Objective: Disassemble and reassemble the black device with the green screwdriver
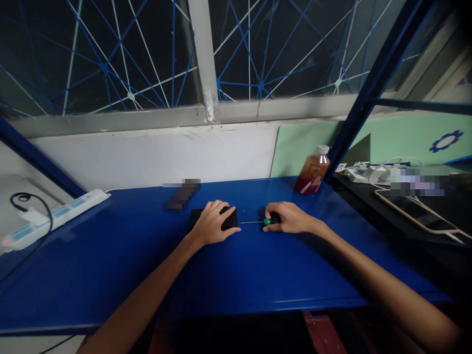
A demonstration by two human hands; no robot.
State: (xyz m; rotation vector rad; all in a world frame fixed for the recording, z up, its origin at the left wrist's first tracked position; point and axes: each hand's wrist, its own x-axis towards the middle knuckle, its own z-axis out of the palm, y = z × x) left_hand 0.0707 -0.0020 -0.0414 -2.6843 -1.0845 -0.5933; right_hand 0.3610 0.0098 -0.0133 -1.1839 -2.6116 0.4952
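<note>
My left hand lies on a flat black device in the middle of the blue table, fingers curled over its top and holding it down. My right hand grips a small screwdriver by its green handle. The thin metal shaft runs left and its tip meets the right edge of the black device. Most of the device is hidden under my left hand.
A bottle of amber liquid stands at the table's back right. A blurred dark object lies behind the device. A white power strip rests at the left. On the right, a dark bench carries a phone and cables.
</note>
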